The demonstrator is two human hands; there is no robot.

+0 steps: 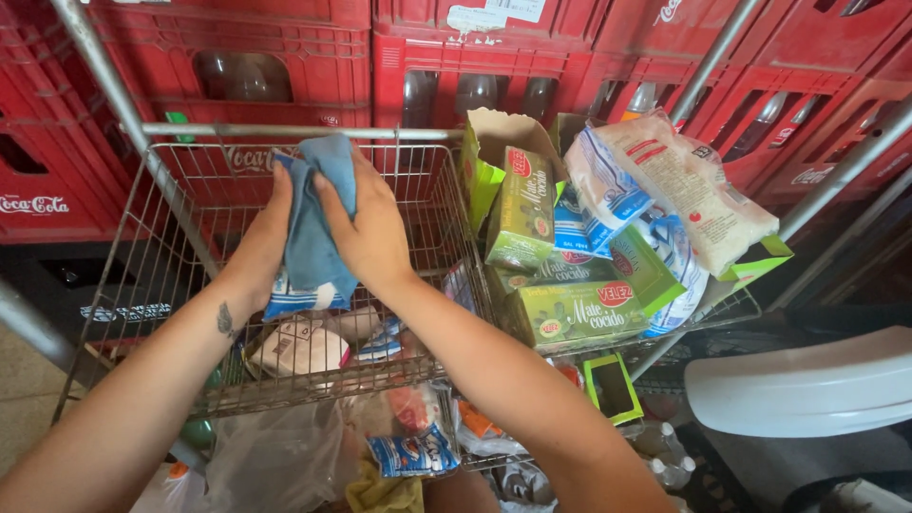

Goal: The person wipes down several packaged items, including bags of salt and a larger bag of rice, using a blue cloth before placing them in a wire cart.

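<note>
Nearest the camera, below the front edge of the wire basket (133, 285), lie a clear plastic bag (275, 456), a small blue-and-white packet (413, 451) and a crumpled yellow cloth (385, 496).

Both forearms reach up from the lower edge of the view into the basket. The left hand (261, 242) and the right hand (366, 233) meet above the basket's middle, pressed against a blue cloth (313, 223) from either side. The fingers of both hands are closed on the cloth — the left from its left side, the right from its right side, with the upper end of the cloth standing up above the fingertips near the basket's rear rail.

Under the hands, on the basket floor, rest a round white packet (299, 350) and a blue-and-white packet (299, 296), partly hidden by the cloth.

In the right part of the rack stand green cartons (575, 313) — one lying flat at the front right corner, another upright (522, 209) behind it. White-and-blue bags (608, 190) and a pale bag with red print (689, 185) lean over them.

At the right edge a white plastic chair (807, 385) shows.

Farthest back, red crates (285, 57) holding bottles are stacked behind the rear rail.
</note>
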